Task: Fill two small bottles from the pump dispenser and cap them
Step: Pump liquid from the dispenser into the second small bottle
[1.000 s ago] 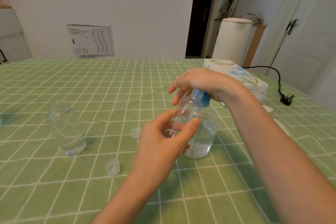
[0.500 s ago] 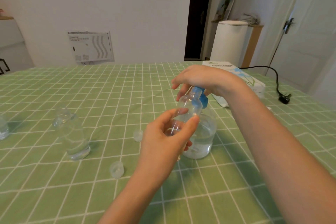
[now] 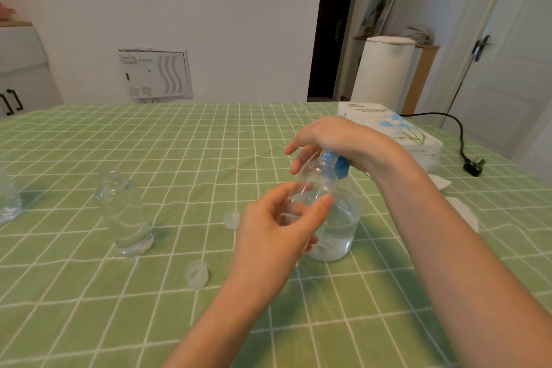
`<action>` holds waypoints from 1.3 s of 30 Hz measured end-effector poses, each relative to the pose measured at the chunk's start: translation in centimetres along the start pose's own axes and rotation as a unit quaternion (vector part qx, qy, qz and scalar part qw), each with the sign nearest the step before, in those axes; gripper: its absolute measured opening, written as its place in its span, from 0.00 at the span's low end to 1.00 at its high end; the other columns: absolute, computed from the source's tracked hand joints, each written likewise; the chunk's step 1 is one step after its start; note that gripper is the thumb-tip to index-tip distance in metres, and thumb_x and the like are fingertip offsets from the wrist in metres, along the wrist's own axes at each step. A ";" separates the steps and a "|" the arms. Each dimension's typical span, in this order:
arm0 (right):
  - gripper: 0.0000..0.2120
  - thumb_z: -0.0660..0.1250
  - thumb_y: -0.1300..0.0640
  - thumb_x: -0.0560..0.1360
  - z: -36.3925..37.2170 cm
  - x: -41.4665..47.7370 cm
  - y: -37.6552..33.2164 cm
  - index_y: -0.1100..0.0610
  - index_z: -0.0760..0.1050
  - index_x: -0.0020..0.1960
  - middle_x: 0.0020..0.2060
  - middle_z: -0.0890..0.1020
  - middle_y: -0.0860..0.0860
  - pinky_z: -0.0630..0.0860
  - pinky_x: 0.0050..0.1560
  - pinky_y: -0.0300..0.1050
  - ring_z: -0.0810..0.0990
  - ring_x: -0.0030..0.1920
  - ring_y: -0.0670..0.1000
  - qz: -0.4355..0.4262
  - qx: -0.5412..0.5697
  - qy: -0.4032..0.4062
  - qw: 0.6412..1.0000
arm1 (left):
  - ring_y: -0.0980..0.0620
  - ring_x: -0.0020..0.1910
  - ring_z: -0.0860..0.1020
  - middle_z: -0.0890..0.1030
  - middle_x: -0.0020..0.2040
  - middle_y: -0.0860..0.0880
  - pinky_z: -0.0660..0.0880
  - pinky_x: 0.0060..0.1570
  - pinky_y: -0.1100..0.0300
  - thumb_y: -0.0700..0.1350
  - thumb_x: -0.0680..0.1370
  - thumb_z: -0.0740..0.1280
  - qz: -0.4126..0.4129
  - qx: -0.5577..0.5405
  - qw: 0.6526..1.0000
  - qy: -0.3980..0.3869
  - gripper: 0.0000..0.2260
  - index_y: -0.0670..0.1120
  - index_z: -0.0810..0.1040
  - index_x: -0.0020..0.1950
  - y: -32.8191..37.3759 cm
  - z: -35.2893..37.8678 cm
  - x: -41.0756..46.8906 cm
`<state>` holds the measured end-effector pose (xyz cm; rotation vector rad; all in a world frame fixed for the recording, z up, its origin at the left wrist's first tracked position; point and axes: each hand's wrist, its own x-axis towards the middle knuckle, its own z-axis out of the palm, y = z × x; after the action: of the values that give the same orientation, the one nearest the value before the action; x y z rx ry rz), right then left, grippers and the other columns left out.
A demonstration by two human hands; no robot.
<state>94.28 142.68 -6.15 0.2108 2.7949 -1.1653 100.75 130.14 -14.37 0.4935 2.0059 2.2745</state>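
My left hand [image 3: 280, 230] grips a small clear bottle [image 3: 316, 182], tilted with its open mouth up against the blue pump head [image 3: 339, 163] of the clear dispenser [image 3: 340, 227]. My right hand [image 3: 334, 140] rests palm-down on top of that pump head, fingers straight. The dispenser stands on the green checked tablecloth [image 3: 179, 158] with liquid in its lower part. A second small clear bottle [image 3: 127, 215] stands uncapped at the left. Two clear caps lie loose on the cloth, one [image 3: 231, 219] between the bottles and one [image 3: 197, 273] nearer me.
A white tissue-paper box [image 3: 391, 131] lies behind my right hand, with crumpled tissues [image 3: 460, 209] beside my right forearm. A black cable with plug [image 3: 473, 166] trails at the far right. Part of another clear container [image 3: 9, 200] shows at the left edge.
The camera has tilted up a little, so everything sits lower in view. Both hands, the held bottle and the dispenser keep the same pose.
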 end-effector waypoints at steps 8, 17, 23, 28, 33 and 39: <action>0.12 0.61 0.56 0.78 -0.7 0.0 -0.5 0.58 0.77 0.58 0.43 0.84 0.53 0.78 0.50 0.45 0.80 0.43 0.53 -0.024 -0.001 0.006 1.000 | 0.55 0.28 0.79 0.82 0.36 0.47 0.69 0.24 0.69 0.51 0.68 0.72 0.007 0.004 1.000 0.006 0.11 0.54 0.80 0.50 0.1 0.1 0.3; 0.11 0.58 0.64 0.79 -0.8 0.3 0.3 0.60 0.79 0.54 0.41 0.86 0.56 0.80 0.42 0.41 0.84 0.43 0.52 -0.060 0.060 -0.048 0.995 | 0.56 0.27 0.78 0.82 0.36 0.48 0.70 0.24 0.70 0.50 0.69 0.73 0.007 0.001 1.000 -0.002 0.12 0.54 0.80 0.51 0.0 0.0 0.2; 0.11 0.61 0.65 0.76 -0.5 0.6 0.8 0.57 0.80 0.51 0.42 0.87 0.55 0.76 0.48 0.45 0.82 0.52 0.50 -0.058 0.062 -0.053 0.995 | 0.55 0.28 0.78 0.80 0.32 0.50 0.72 0.27 0.68 0.50 0.68 0.73 0.003 -0.004 1.000 -0.007 0.12 0.53 0.80 0.51 -0.4 0.0 0.3; 0.11 0.60 0.65 0.77 -0.3 0.5 0.9 0.58 0.80 0.53 0.43 0.86 0.56 0.75 0.52 0.46 0.82 0.51 0.51 -0.050 0.051 -0.045 0.996 | 0.54 0.28 0.78 0.79 0.31 0.52 0.75 0.29 0.66 0.49 0.69 0.73 0.009 -0.003 1.000 -0.011 0.08 0.54 0.80 0.47 -0.6 -0.1 0.3; 0.10 0.60 0.59 0.79 -0.9 0.2 0.1 0.58 0.78 0.57 0.48 0.85 0.56 0.78 0.52 0.49 0.82 0.47 0.55 -0.033 0.019 -0.034 0.999 | 0.55 0.27 0.79 0.80 0.31 0.52 0.71 0.26 0.69 0.49 0.69 0.73 0.009 -0.002 1.000 -0.009 0.11 0.54 0.80 0.50 -0.2 0.0 0.4; 0.11 0.59 0.63 0.79 -1.0 0.2 -0.4 0.60 0.78 0.58 0.46 0.84 0.57 0.79 0.52 0.51 0.84 0.47 0.57 -0.038 0.011 -0.038 0.998 | 0.55 0.28 0.79 0.82 0.36 0.48 0.72 0.26 0.68 0.49 0.69 0.73 0.011 -0.002 1.000 -0.006 0.12 0.53 0.80 0.51 0.0 0.1 0.4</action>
<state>94.02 143.15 -5.24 0.0603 2.7476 -1.1943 100.44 130.33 -14.29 0.5310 2.0001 2.2808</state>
